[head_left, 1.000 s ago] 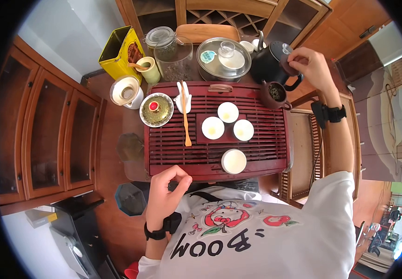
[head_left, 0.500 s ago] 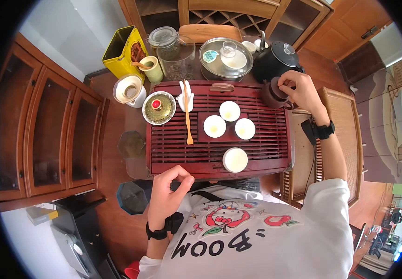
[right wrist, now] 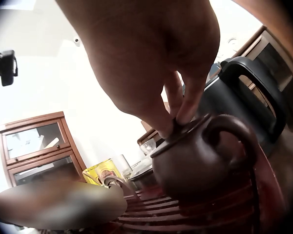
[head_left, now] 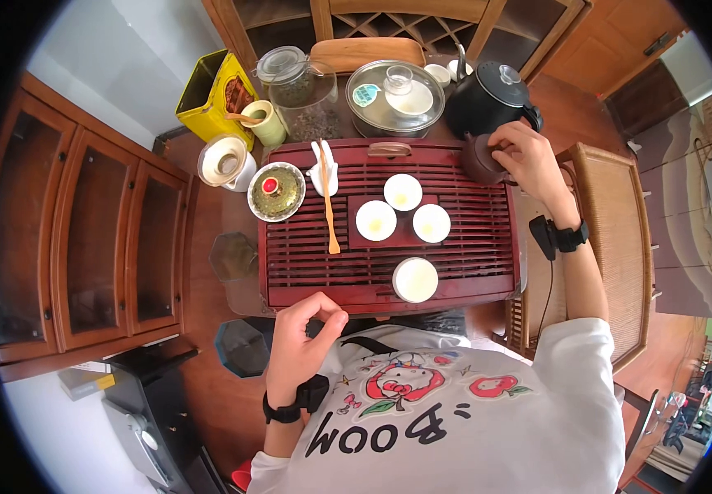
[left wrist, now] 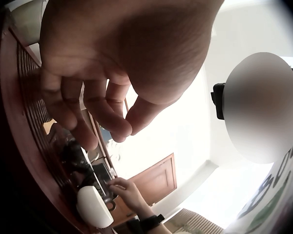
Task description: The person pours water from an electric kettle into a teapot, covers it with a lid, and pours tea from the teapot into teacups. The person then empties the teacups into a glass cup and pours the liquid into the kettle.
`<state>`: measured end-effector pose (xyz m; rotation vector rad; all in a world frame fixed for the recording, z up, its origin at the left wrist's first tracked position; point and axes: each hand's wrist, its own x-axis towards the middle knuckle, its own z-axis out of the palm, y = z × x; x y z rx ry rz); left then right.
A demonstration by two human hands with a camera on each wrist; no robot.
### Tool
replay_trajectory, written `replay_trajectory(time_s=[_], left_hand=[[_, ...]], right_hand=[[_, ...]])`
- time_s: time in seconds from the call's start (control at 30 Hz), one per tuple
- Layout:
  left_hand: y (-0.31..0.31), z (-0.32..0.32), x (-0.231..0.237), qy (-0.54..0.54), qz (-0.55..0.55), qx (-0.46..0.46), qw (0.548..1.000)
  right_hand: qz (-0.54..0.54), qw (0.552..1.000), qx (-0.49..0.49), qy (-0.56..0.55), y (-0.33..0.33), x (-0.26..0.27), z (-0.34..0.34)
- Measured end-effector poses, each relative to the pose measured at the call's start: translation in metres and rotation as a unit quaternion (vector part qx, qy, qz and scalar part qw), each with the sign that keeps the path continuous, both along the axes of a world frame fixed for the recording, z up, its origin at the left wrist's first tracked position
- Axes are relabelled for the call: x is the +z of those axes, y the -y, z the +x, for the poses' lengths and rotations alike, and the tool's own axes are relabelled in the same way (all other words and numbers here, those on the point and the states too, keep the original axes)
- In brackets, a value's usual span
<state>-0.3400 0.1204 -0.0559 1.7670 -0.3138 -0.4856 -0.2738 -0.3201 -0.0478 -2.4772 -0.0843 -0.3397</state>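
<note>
While near black kettle (head_left: 485, 103), right hand (head_left: 527, 162) on teapot lid (right wrist: 190, 128).

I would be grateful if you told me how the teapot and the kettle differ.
The teapot is dark brown, while the kettle is black. The teapot looks clearly smaller than the kettle. The teapot sits at a corner of the tray; the kettle stands beyond it. The right hand pinches the teapot's lid; no hand touches the kettle. Both have a handle.
</note>
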Motion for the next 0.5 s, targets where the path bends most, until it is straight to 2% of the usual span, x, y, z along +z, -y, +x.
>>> replay_trajectory(time_s=[0.03, 0.1, 0.13, 0.2, 0.27, 0.33, 0.5], left_hand=[[0.002, 0.0, 0.001, 0.002, 0.006, -0.001, 1.0], [0.005, -0.001, -0.001, 0.0, 0.008, -0.004, 1.0], [0.006, -0.002, -0.001, -0.002, 0.008, -0.004, 1.0], [0.011, -0.002, 0.001, -0.005, 0.016, -0.01, 1.0], [0.021, 0.0, 0.004, -0.01, 0.026, -0.022, 0.999], [0.032, 0.006, 0.009, 0.005, 0.049, -0.05, 0.998], [0.063, 0.017, 0.021, 0.037, 0.07, -0.101, 0.992]], right_hand=[[0.003, 1.0, -0.002, 0.0, 0.002, -0.001, -0.004], [0.033, 0.995, -0.086, 0.039, 0.005, -0.004, -0.017], [0.039, 0.995, -0.086, 0.037, 0.01, -0.011, -0.026], [0.105, 0.985, -0.136, -0.022, 0.026, -0.032, -0.043], [0.154, 0.981, -0.109, -0.033, 0.036, -0.053, -0.054], [0.284, 0.935, -0.143, -0.16, 0.025, -0.051, -0.061], [0.392, 0.905, -0.115, -0.121, 0.023, -0.068, -0.055]])
